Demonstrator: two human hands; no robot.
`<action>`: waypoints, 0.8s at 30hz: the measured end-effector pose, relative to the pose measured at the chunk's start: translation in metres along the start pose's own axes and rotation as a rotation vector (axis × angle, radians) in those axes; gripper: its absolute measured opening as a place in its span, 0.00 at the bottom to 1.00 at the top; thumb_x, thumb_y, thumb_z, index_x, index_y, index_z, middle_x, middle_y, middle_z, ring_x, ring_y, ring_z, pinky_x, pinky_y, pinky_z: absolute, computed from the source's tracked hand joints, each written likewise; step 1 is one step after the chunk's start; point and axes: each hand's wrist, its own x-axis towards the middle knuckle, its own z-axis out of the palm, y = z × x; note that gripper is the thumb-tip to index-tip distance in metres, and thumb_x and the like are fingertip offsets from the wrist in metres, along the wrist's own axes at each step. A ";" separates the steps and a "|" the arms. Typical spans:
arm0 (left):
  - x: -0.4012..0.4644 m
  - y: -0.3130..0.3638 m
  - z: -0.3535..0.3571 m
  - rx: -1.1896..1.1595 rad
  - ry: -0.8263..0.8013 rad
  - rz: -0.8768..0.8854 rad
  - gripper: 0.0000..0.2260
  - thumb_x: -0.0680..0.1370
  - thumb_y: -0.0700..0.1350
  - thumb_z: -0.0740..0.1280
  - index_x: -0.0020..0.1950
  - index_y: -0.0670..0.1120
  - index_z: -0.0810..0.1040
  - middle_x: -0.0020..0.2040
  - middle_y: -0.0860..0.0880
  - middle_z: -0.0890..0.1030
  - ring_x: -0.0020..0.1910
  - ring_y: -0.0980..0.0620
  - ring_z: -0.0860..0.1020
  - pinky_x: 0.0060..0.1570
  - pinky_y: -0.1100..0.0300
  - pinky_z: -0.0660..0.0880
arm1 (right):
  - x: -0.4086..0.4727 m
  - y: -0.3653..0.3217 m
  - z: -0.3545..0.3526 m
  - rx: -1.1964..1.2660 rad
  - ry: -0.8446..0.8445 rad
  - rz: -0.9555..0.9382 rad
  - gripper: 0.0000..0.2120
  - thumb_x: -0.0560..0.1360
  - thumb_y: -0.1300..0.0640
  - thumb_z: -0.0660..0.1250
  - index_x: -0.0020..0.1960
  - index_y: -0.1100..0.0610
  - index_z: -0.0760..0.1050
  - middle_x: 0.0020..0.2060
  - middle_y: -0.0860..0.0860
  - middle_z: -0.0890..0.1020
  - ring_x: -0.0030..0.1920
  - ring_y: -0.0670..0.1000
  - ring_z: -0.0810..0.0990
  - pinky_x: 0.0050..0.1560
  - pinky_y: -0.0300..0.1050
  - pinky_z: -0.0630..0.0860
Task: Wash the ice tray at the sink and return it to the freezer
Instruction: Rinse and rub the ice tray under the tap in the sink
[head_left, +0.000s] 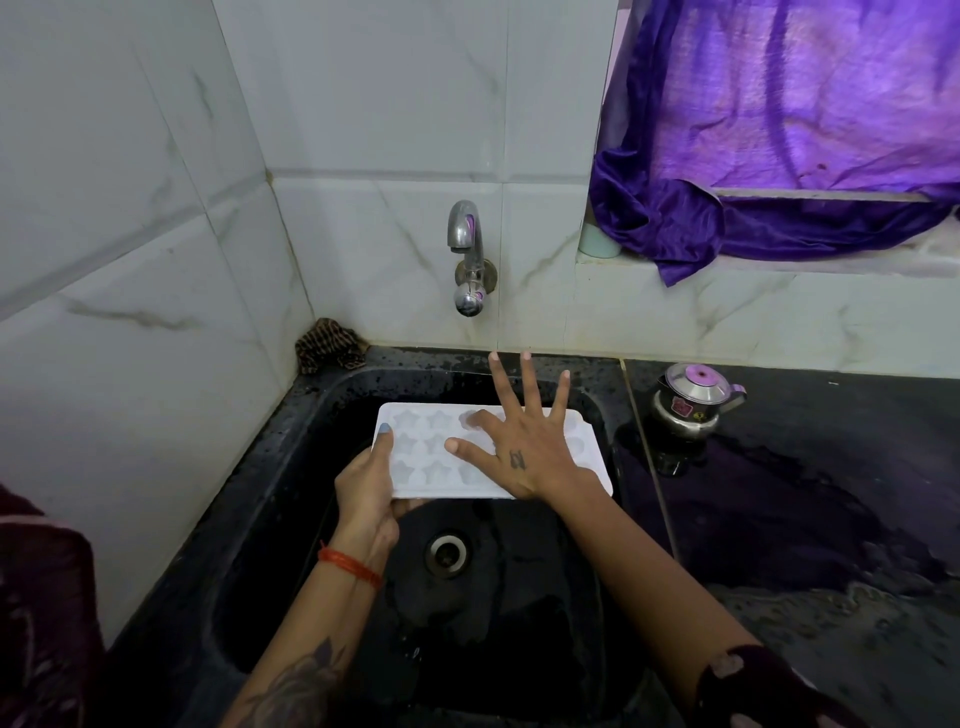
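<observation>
A white ice tray (431, 447) with star-shaped cups is held level over the black sink (291, 467), below the wall tap (467, 260). My left hand (366, 493) grips the tray's left end, thumb on top and fingers underneath. My right hand (524, 441) is spread flat above the tray's right half, fingers straight and splayed, covering part of it. Whether its palm touches the tray I cannot tell. No water runs from the tap.
A drain (447, 553) sits in the sink floor under the tray. A brown patterned cloth (330, 345) lies in the back left corner. A small steel kettle (691, 402) stands on the wet black counter (805, 519) at right. A purple curtain (779, 130) hangs over the ledge.
</observation>
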 end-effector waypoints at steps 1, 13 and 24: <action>0.000 0.000 0.000 -0.001 0.000 -0.002 0.08 0.78 0.50 0.65 0.44 0.47 0.78 0.40 0.46 0.82 0.37 0.49 0.81 0.27 0.58 0.79 | 0.000 -0.001 -0.001 0.022 -0.020 0.009 0.41 0.64 0.25 0.34 0.61 0.40 0.73 0.72 0.47 0.31 0.69 0.55 0.21 0.62 0.67 0.21; -0.002 -0.001 0.001 -0.011 -0.003 -0.006 0.08 0.78 0.49 0.65 0.43 0.47 0.78 0.40 0.47 0.82 0.35 0.50 0.81 0.25 0.59 0.79 | -0.002 0.003 0.002 0.003 0.002 0.017 0.37 0.66 0.26 0.35 0.59 0.38 0.73 0.75 0.49 0.35 0.72 0.58 0.25 0.63 0.67 0.23; 0.000 -0.005 0.000 0.005 -0.010 0.007 0.08 0.78 0.50 0.66 0.44 0.47 0.78 0.41 0.46 0.82 0.37 0.49 0.81 0.26 0.58 0.79 | -0.004 0.005 0.006 -0.110 0.061 0.018 0.35 0.69 0.27 0.36 0.60 0.39 0.73 0.73 0.49 0.32 0.72 0.58 0.26 0.63 0.68 0.23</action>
